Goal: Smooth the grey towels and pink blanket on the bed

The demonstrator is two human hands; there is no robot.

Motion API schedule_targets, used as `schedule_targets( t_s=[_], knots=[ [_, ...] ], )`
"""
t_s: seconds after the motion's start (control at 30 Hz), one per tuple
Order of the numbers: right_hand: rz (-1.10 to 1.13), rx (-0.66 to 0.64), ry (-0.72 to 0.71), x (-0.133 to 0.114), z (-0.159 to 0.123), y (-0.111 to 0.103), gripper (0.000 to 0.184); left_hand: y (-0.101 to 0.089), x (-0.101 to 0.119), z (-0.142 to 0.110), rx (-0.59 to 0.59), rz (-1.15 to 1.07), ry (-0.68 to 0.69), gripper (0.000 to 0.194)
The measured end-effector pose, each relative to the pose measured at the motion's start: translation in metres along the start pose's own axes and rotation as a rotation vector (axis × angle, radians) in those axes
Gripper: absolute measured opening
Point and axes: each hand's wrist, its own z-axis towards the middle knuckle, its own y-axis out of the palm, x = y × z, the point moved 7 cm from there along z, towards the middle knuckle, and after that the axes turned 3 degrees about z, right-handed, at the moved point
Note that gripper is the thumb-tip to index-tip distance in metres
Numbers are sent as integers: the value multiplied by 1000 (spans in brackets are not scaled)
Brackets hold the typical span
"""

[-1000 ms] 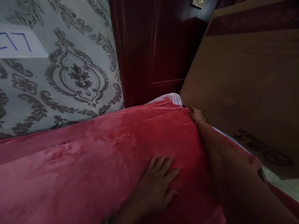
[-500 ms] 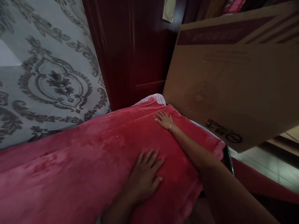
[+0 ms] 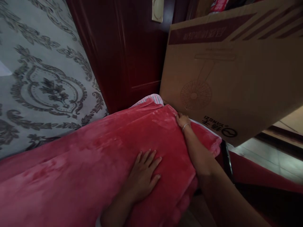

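A plush red-pink blanket [image 3: 94,151] lies spread in front of me, its near right part folded into a layered edge. My left hand [image 3: 143,176] rests flat on top of it with the fingers spread, holding nothing. At the far right edge of the folded layer is my right hand [image 3: 182,120], a bracelet [image 3: 186,126] on its wrist. Its fingers are bent around that edge, and their tips are partly hidden. Beyond the blanket a striped pink and white cloth [image 3: 156,99] sticks out at the corner.
A large cardboard box [image 3: 236,78] with a fan drawing leans close behind the blanket's right end. A dark red door [image 3: 139,47] stands at the back, beside patterned wallpaper [image 3: 52,88] on the left. Tiled floor [image 3: 267,154] shows at the right.
My right hand has slid right from the blanket's top to its edge, and its spread fingers have bent. My left hand stays flat in place. The view has shifted slightly.
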Motion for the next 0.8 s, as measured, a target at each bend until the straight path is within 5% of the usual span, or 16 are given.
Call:
schedule_targets(
  t_s=[0.17,0.37,0.6,0.7,0.8],
  knots=[
    [32,-17,169,24,13,-4,52,-7,-6,-7,152,21,-50,58],
    [126,17,67,28,14,-8,33,-19,-44,-4,241,87,-283,58],
    [190,92,95,25,14,-14,40,-94,-131,68,142,265,-499,46],
    [165,34,102,25,17,-7,38,-102,-169,99,19,257,-635,45],
    [156,39,67,24,20,-5,34,-97,-182,117,11,261,-666,50]
  ],
)
